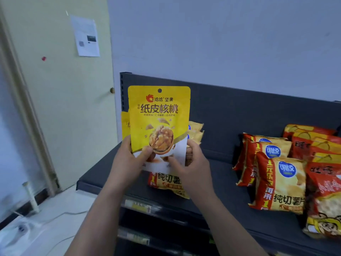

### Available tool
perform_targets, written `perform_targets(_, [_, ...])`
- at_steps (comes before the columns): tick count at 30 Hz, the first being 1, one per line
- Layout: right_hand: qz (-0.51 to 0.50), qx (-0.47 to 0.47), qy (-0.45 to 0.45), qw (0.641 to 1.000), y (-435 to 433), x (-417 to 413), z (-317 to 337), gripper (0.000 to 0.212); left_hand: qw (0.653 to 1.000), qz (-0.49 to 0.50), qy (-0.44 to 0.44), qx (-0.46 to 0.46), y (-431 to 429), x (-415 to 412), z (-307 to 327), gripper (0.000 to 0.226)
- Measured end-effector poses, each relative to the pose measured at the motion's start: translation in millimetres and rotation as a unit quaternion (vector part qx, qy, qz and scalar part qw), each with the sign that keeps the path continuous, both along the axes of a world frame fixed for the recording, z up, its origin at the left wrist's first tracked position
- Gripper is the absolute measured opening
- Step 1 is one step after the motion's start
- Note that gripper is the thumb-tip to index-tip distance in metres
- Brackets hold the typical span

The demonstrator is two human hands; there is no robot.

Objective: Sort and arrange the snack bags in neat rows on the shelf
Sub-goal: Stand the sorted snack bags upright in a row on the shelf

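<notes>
Left hand (129,158), right hand (193,163): pinch grips

In hand: yellow walnut pouch (159,117), upright, front toward me, hang hole at top, walnut picture mid-face, white band at bottom. My left hand (132,157) pinches lower left corner, my right hand (191,161) lower right. Second yellow pouch (125,126) peeks out behind its left edge. Orange chip bag (167,182) flat on dark shelf (230,163) under my hands. Row of matching chip bags (280,182) overlapping at right. Red bags (323,172) piled at far right.
</notes>
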State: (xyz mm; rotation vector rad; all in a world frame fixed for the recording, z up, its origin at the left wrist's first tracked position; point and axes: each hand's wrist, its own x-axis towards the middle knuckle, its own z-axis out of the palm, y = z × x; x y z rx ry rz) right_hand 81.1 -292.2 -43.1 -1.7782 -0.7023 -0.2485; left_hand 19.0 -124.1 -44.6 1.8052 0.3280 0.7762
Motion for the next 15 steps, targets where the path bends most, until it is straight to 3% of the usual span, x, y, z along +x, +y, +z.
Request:
perform_targets(6, [-0.002, -0.043, 0.018, 0.999, 88.9, -10.7, -17.2, 0.043, 1.0, 0.01, 0.028, -0.004, 80.0, -6.5, -22.7, 0.047])
perform_targets(8, [-0.011, -0.071, 0.019, 0.997, 112.8, -11.2, -23.6, 0.051, 0.999, -0.007, 0.036, -0.012, 104.7, -4.9, -31.4, 0.043])
perform_targets(15, [-0.076, -0.143, 0.079, 0.984, 166.8, 4.6, -66.4, 0.068, 0.993, -0.088, 0.07, -0.026, 154.9, 21.0, -68.0, 0.06])
